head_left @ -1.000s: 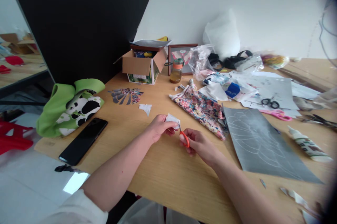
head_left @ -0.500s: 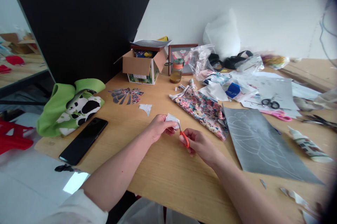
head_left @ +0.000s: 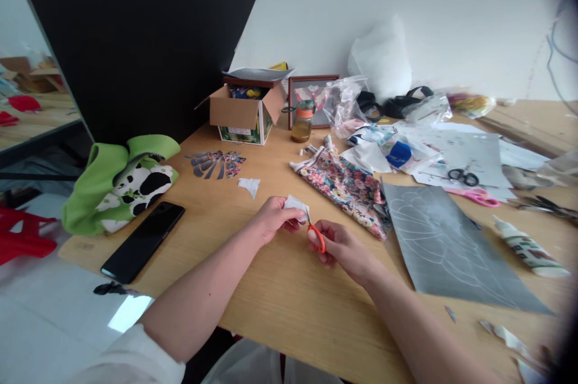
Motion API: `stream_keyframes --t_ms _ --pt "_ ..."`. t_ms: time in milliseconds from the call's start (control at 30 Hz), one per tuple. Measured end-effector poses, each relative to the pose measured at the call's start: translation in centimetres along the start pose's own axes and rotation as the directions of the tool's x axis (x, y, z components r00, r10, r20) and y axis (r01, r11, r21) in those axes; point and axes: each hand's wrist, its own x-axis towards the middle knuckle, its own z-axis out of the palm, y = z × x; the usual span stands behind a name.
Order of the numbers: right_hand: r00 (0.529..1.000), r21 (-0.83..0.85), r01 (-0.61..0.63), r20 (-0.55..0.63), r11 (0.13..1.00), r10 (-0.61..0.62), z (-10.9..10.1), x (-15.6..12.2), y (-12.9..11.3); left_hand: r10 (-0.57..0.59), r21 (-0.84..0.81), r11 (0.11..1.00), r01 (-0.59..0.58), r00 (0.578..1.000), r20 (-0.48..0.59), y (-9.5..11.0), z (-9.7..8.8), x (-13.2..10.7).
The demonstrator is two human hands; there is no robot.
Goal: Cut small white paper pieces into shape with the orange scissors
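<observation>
Pale wood-grained tabletop (head_left: pixel 271 288) spreads beneath both forearms. Over its middle, the left hand (head_left: pixel 276 219) pinches a small thin white piece (head_left: pixel 294 203) between thumb and fingers; whether that is cloth or paper, I cannot tell. At four o'clock from it, the right hand (head_left: pixel 333 244) has its fingers closed around small orange-handled metal scissors (head_left: pixel 320 239), whose blades meet the white piece's right edge; how wide they stand is too small to make out.

From the hands, a pointed white scrap (head_left: pixel 249 186) lies near at ten o'clock and a crumpled floral cloth (head_left: pixel 345 186) between one and two. A black rectangular phone (head_left: pixel 143 242) lies at nine, a grey sheet with white drawn lines (head_left: pixel 451 245) at three. Farther off, grey and floral petal-shaped pieces (head_left: pixel 219 165) fan out at ten. An open brown cardboard box (head_left: pixel 239 114) stands at eleven; at twelve, an orange-collared glass jar (head_left: pixel 301 129) stands before a brown-framed picture (head_left: pixel 321 95).
</observation>
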Motion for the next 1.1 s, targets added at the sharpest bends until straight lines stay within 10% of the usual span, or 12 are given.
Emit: stream_keyframes --t_ms 1100 --pt "0.999 -0.005 0.027 -0.036 1.000 -0.028 -0.02 0.23 0.10 -0.022 -0.056 0.998 0.021 0.999 -0.032 0.19 -0.15 0.19"
